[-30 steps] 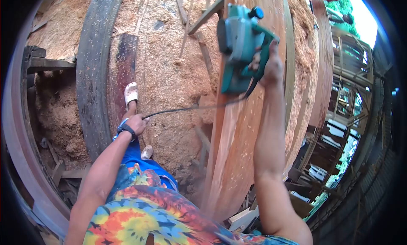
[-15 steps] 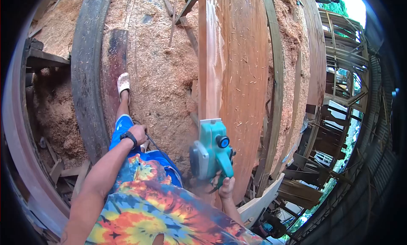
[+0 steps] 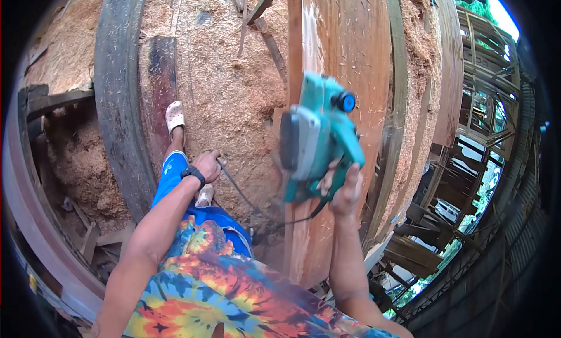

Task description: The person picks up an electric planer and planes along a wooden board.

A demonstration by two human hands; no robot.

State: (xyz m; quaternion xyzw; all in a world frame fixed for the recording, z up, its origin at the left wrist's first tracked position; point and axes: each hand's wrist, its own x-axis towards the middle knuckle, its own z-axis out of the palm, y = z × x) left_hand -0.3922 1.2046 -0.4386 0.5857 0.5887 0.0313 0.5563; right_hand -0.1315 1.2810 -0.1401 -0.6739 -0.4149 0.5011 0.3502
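Note:
A teal electric hand planer (image 3: 318, 142) sits over a long reddish-brown wooden board (image 3: 359, 57). My right hand (image 3: 346, 189) is wrapped round its rear handle. Whether the planer's sole touches the wood, I cannot tell. Its black power cord (image 3: 242, 196) runs from the handle across to my left side. There my left hand (image 3: 207, 166), with a black watch at the wrist, is closed on the cord near my thigh. Ahead of the planer a paler strip (image 3: 312, 37) runs along the board's left part.
Sawdust and shavings (image 3: 228, 104) cover the ground. A dark weathered beam (image 3: 120, 92) lies on the left, beside a reddish plank (image 3: 163, 75) under my foot. A narrow timber (image 3: 398, 75) runs right of the board. Stacked wood and framing (image 3: 488, 92) stand far right.
The planer and my right hand have moved forward along the board. My left hand has shifted slightly forward and right, and more of the cord now shows between my hands.

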